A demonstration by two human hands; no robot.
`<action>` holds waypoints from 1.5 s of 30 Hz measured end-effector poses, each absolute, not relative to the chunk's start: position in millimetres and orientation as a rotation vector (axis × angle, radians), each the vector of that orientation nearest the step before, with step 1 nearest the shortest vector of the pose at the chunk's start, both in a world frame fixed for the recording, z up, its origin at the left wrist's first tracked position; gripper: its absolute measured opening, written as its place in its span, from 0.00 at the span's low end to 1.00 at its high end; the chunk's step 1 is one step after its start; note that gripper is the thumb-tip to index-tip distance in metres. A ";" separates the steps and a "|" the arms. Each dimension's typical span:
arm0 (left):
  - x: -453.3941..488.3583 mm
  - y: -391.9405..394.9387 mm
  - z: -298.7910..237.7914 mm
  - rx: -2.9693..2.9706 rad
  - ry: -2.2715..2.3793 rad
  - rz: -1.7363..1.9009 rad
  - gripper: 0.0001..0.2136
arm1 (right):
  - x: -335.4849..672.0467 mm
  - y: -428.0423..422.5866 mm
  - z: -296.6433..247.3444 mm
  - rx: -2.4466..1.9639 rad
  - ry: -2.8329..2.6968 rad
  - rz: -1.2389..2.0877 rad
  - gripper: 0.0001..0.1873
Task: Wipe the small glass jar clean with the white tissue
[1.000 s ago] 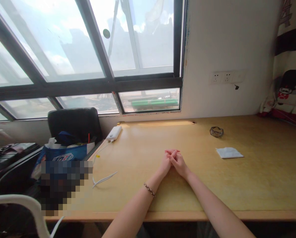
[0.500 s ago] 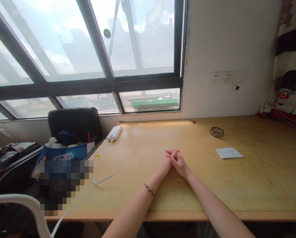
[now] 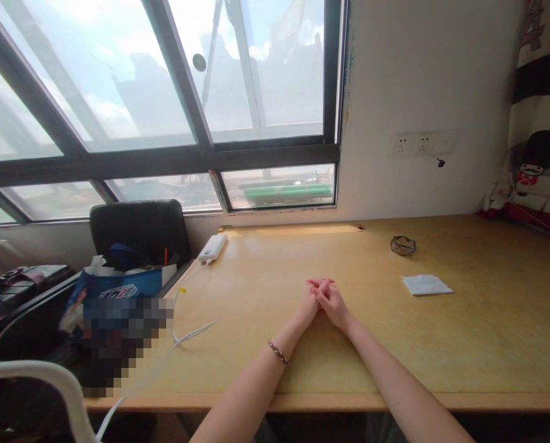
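My left hand (image 3: 308, 303) and my right hand (image 3: 334, 303) are clasped together over the middle of the wooden table (image 3: 256, 357), their fingers interlaced and closed. No object shows between them, though the palms are hidden. A braided bracelet (image 3: 278, 354) circles my left wrist. To the right of my hands, a folded white tissue (image 3: 426, 285) lies flat. Behind the tissue stands a clear glass ashtray (image 3: 403, 246).
A white power bank (image 3: 212, 247) with a white cable (image 3: 195, 333) lies along the table's left side. Beyond that edge, a blue bag (image 3: 118, 286) rests on a black chair (image 3: 139, 227). A white curved tube (image 3: 35, 369) crosses the lower left corner.
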State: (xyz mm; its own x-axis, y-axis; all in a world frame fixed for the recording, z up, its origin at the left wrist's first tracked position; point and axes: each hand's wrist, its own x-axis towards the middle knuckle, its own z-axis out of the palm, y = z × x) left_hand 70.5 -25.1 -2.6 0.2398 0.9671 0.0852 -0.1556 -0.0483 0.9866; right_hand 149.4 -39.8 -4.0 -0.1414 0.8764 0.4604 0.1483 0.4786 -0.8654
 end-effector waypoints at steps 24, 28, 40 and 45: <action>71.2 -21.8 -9.1 1.252 0.898 1.144 0.14 | 148.7 -39.4 -5.3 -0.908 -1.599 0.827 0.19; 71.8 -21.2 -9.9 1.243 0.913 1.143 0.15 | 148.6 -38.8 -6.3 -0.900 -1.591 0.822 0.19; 70.3 -22.0 -10.8 1.246 0.869 1.160 0.14 | 149.3 -38.7 -5.8 -0.898 -1.606 0.821 0.17; 70.5 -22.3 -10.4 1.243 0.862 1.151 0.15 | 149.4 -38.6 -5.7 -0.905 -1.609 0.807 0.17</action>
State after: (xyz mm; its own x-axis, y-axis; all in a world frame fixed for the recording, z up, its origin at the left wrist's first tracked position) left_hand 70.5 -22.3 -10.4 0.2418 0.9656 0.0954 -0.1801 -0.0520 0.9823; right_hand 149.4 -38.6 -5.7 -0.1409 0.8745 0.4640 0.1509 0.4822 -0.8630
